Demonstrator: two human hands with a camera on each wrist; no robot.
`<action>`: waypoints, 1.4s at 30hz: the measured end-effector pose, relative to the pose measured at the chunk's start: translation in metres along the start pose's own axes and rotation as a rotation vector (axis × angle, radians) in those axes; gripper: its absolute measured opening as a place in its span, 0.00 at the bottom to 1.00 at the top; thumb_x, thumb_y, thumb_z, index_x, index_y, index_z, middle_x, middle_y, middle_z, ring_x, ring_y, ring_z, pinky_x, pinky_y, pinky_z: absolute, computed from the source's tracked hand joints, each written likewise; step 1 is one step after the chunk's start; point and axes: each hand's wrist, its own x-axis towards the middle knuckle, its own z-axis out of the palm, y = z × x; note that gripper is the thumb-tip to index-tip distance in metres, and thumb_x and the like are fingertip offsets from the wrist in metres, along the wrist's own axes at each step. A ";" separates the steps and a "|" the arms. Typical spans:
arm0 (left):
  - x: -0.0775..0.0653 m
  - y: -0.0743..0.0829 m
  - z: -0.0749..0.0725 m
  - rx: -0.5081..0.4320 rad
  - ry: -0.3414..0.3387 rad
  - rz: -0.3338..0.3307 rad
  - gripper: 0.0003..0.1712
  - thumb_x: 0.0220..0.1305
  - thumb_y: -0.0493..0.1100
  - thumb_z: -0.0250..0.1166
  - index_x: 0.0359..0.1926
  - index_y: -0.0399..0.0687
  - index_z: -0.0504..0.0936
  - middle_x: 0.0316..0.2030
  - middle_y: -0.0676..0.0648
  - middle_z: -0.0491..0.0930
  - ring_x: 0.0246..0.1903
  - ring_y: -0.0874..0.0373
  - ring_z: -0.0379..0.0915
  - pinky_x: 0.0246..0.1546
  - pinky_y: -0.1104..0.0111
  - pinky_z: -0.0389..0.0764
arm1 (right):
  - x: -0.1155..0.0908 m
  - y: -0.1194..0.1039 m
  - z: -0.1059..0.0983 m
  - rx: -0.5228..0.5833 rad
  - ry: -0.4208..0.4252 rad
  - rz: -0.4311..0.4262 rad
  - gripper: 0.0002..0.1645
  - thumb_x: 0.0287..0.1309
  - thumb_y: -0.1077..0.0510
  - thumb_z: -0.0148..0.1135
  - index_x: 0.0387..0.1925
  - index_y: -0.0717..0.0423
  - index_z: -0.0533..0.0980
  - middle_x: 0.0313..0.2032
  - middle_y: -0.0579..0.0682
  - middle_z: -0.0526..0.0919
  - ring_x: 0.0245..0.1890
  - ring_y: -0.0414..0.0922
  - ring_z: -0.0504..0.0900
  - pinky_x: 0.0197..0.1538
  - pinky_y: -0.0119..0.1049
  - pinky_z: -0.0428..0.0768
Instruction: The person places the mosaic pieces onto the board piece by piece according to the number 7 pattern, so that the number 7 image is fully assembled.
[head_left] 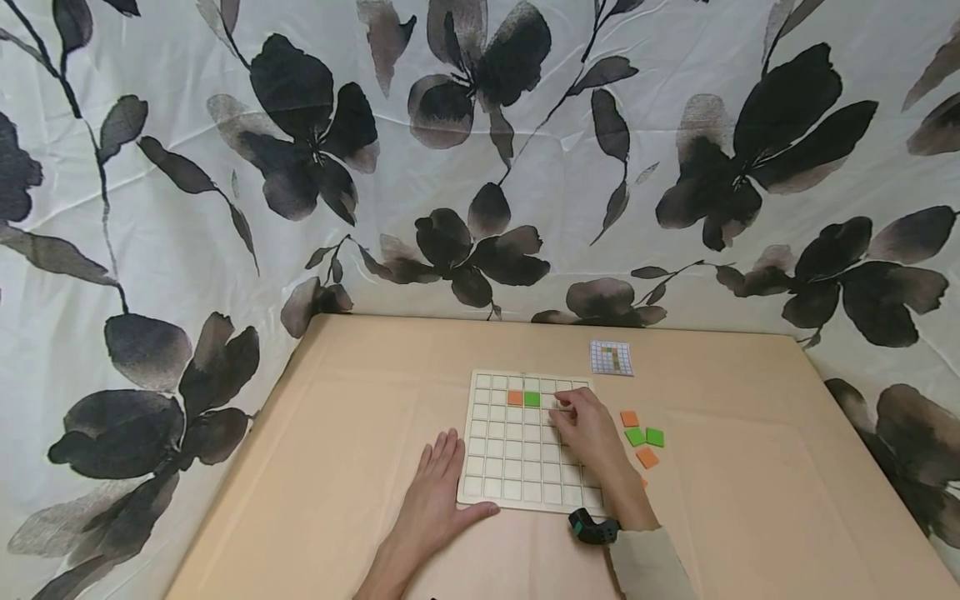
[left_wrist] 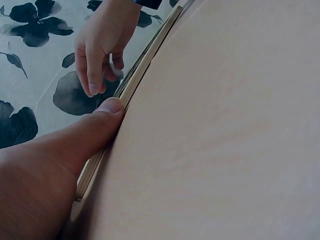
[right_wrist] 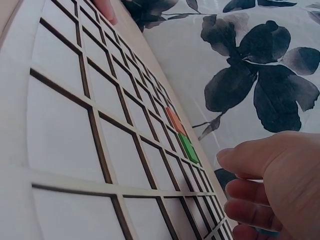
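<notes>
The grid board (head_left: 522, 468) lies on the counter (head_left: 337, 417), against the straight-fingered left hand (head_left: 437, 492). The right hand (head_left: 588, 427) is over it, near the green tile (head_left: 532, 399); I cannot tell whether its fingers grasp anything.

The right forearm (head_left: 628, 502) hides most of the lowest orange tile (head_left: 644, 482).

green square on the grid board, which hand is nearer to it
Right. The right hand is over the board, just right of the green square; the left hand is farther off, at the board's near left corner.
</notes>
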 end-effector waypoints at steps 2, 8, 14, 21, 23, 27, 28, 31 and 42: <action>0.000 0.000 0.000 -0.001 -0.002 0.000 0.64 0.52 0.78 0.63 0.73 0.32 0.63 0.76 0.35 0.57 0.77 0.42 0.50 0.80 0.51 0.50 | 0.000 0.001 -0.001 -0.006 0.004 0.004 0.20 0.63 0.53 0.67 0.55 0.56 0.80 0.46 0.51 0.81 0.40 0.45 0.79 0.42 0.37 0.83; 0.000 0.000 0.000 -0.005 0.000 -0.001 0.64 0.52 0.78 0.63 0.73 0.32 0.63 0.76 0.35 0.57 0.77 0.41 0.50 0.80 0.51 0.50 | 0.000 0.004 -0.003 -0.020 0.012 -0.012 0.20 0.62 0.53 0.66 0.54 0.57 0.81 0.46 0.51 0.81 0.39 0.45 0.78 0.40 0.36 0.81; 0.000 0.000 0.000 -0.010 0.005 0.003 0.64 0.52 0.78 0.63 0.73 0.32 0.62 0.76 0.35 0.57 0.77 0.41 0.50 0.80 0.51 0.50 | -0.002 0.004 -0.006 -0.016 0.027 -0.018 0.20 0.62 0.54 0.66 0.53 0.57 0.81 0.45 0.52 0.81 0.38 0.45 0.77 0.38 0.35 0.79; -0.001 -0.002 0.001 -0.006 0.016 0.013 0.64 0.52 0.77 0.64 0.73 0.32 0.63 0.76 0.35 0.58 0.77 0.42 0.51 0.80 0.51 0.52 | -0.002 0.007 -0.009 -0.011 0.045 -0.033 0.20 0.62 0.55 0.66 0.53 0.59 0.81 0.44 0.53 0.81 0.38 0.45 0.78 0.38 0.35 0.80; -0.001 -0.002 0.001 -0.008 0.015 0.014 0.64 0.52 0.77 0.64 0.73 0.31 0.62 0.76 0.35 0.57 0.77 0.42 0.51 0.80 0.51 0.52 | -0.003 0.009 -0.009 -0.011 0.055 -0.045 0.19 0.62 0.55 0.66 0.53 0.59 0.81 0.43 0.53 0.81 0.38 0.46 0.79 0.38 0.36 0.81; -0.002 -0.003 0.000 -0.017 0.001 0.011 0.64 0.52 0.77 0.63 0.73 0.31 0.61 0.76 0.35 0.57 0.78 0.41 0.49 0.80 0.51 0.49 | -0.004 0.012 -0.011 -0.005 0.069 -0.055 0.19 0.63 0.56 0.67 0.52 0.60 0.81 0.43 0.54 0.81 0.38 0.47 0.80 0.38 0.37 0.82; -0.002 -0.003 0.000 -0.018 -0.001 0.010 0.64 0.52 0.77 0.64 0.73 0.31 0.61 0.76 0.35 0.56 0.78 0.41 0.49 0.80 0.51 0.49 | -0.004 0.012 -0.011 0.000 0.070 -0.050 0.19 0.63 0.56 0.67 0.53 0.60 0.81 0.43 0.54 0.81 0.38 0.47 0.80 0.39 0.37 0.82; -0.002 -0.003 0.000 -0.017 0.004 0.013 0.65 0.52 0.77 0.64 0.73 0.31 0.62 0.76 0.35 0.57 0.78 0.41 0.50 0.80 0.51 0.50 | -0.004 0.014 -0.013 0.004 0.071 -0.033 0.20 0.63 0.55 0.66 0.54 0.60 0.80 0.44 0.54 0.81 0.39 0.47 0.79 0.39 0.36 0.81; -0.002 -0.003 -0.001 -0.021 -0.012 0.004 0.66 0.52 0.78 0.64 0.74 0.32 0.60 0.77 0.37 0.55 0.78 0.44 0.47 0.81 0.54 0.48 | -0.003 0.026 -0.021 -0.011 0.100 -0.004 0.20 0.62 0.55 0.67 0.53 0.59 0.80 0.44 0.52 0.81 0.39 0.46 0.78 0.38 0.33 0.80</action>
